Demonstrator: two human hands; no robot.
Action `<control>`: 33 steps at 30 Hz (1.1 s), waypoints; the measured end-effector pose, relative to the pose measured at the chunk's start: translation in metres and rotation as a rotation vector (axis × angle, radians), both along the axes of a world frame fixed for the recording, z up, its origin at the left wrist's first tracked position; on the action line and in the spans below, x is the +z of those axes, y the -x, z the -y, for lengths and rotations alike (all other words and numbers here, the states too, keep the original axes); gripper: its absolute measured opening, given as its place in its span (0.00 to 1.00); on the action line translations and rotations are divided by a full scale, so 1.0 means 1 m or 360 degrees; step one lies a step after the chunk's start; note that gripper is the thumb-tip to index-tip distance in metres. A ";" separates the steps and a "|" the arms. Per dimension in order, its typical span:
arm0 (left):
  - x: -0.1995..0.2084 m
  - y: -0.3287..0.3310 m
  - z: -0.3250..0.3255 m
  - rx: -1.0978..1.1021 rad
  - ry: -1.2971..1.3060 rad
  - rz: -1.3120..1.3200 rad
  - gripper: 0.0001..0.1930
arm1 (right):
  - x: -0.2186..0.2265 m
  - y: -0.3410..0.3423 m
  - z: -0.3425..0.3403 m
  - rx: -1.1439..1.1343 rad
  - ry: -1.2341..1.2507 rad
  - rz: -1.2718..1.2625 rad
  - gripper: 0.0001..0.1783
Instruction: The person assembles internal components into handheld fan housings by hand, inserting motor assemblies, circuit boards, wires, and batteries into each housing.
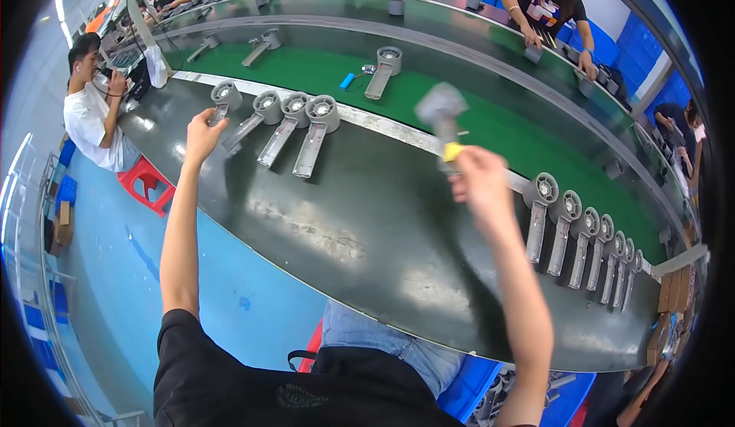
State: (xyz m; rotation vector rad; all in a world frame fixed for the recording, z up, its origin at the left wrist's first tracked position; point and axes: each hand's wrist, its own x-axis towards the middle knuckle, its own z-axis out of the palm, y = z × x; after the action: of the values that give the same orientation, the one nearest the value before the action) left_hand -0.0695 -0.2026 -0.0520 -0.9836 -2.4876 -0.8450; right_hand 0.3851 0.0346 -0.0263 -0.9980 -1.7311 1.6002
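My left hand (pixel 203 135) is closed on the handle of a grey handheld fan casing (pixel 227 92) at the left end of a short row. Beside it lie several like casings, one of them a fan casing (pixel 321 111) with its open handle toward me. My right hand (pixel 484 186) is raised over the bench and grips another grey handheld fan (pixel 442 105), its round head up and smeared by motion. A yellow piece (pixel 452 151) shows at its handle, just by my fingers. What lies inside my right fist is hidden.
To the right, a row of several fan casings (pixel 586 224) lines the dark bench (pixel 360 274). Beyond a pale ledge, a green conveyor (pixel 490 121) carries a fan casing (pixel 387 60) and a blue cylinder (pixel 347 81). Co-workers sit left and opposite. A blue bin (pixel 570 400) with parts stands below.
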 end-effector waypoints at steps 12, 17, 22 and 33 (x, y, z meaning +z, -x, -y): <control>-0.030 0.014 -0.002 -0.0256 0.0141 0.0383 0.31 | -0.064 0.134 0.082 0.0231 -0.0166 0.0116 0.19; -0.032 0.014 -0.012 -0.0293 0.0080 -0.0405 0.25 | -0.067 0.070 0.074 0.0315 -0.0495 0.0248 0.21; 0.019 -0.094 -0.040 -0.0670 -0.0328 -0.0200 0.12 | -0.041 -0.056 0.091 0.0404 -0.0484 0.0456 0.18; 0.017 -0.437 -0.153 -0.2294 0.0000 0.0414 0.14 | -0.072 -0.350 0.120 -0.1547 -0.0930 0.1160 0.14</control>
State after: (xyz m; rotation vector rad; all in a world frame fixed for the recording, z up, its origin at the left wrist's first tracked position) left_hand 0.3678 -0.0498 -0.0353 -2.8276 -1.5696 -1.3197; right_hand 0.7348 -0.0854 -0.0981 -1.8113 -1.5268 0.0961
